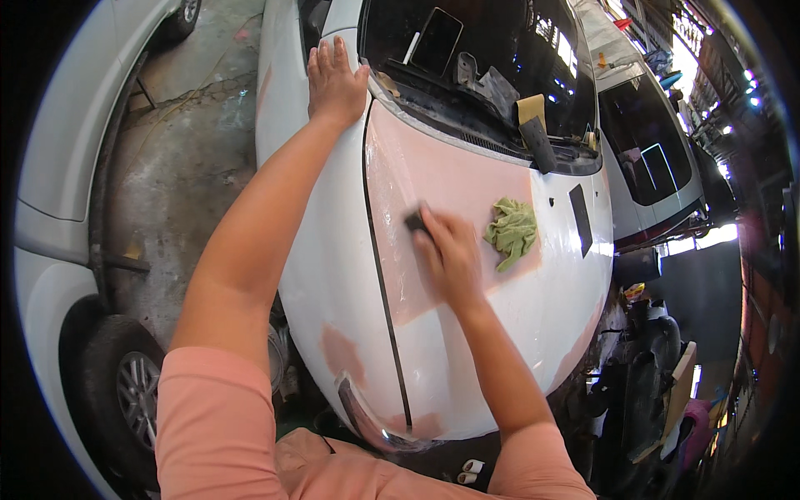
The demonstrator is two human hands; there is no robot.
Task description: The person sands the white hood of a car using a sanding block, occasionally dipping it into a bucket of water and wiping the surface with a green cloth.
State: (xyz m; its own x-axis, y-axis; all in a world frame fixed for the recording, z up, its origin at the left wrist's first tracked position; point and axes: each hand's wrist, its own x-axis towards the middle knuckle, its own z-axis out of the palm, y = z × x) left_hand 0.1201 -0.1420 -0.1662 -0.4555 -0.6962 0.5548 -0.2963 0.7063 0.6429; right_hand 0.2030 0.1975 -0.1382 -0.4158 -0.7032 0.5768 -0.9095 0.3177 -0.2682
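Observation:
My right hand grips a small dark sanding block, both smeared by motion. The block lies against the wet pinkish primer patch on the white car's hood, close to the seam along its left side. Farther up, my left hand rests flat on the white bodywork beside the windshield's lower corner, fingers stretched out and holding nothing. A crumpled green cloth lies on the patch's right part, to the right of my right hand.
A flat black strip lies on the hood's right side. Tan paper and a dark strip sit by the wipers. A phone lies on the windshield. Another vehicle's wheel stands left; dark car parts are piled right.

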